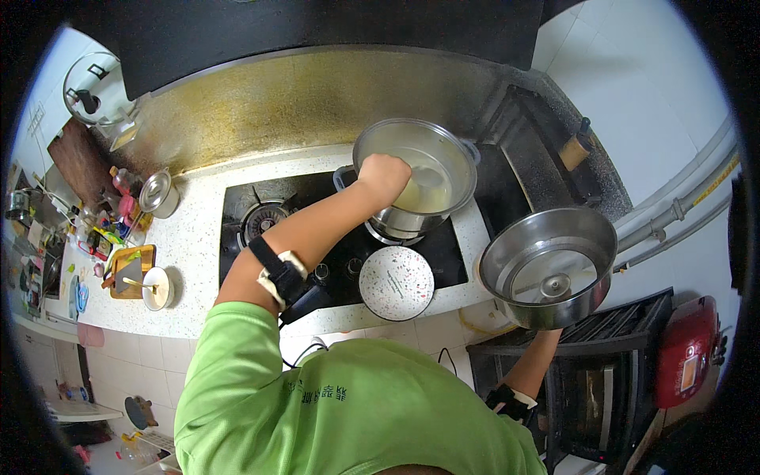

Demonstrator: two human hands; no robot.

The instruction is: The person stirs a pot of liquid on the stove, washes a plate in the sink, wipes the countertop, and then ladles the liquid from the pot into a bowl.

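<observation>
A large stainless steel pot (409, 219) with side handles stands on the right burner, with pale yellowish liquid (436, 196) in its bottom. My left hand (386, 178) is curled into a fist over the pot's left rim. Its fingers are turned away, so whatever it may hold is hidden. To the right, a second wide steel pot (552, 312) is held up past the counter's end. Inside it shows a glass lid (528, 276) with a metal fitting at its centre. My right forearm (537, 362) ends behind this pot, whose wall hides the hand.
A speckled round plate (396, 283) lies on the cooktop's front edge, near the left burner (265, 224). On the left counter are a bowl with a spoon (158, 297), a wooden cutting board (147, 256) and a lidded steel pot (160, 196). A black oven (594, 404) stands lower right.
</observation>
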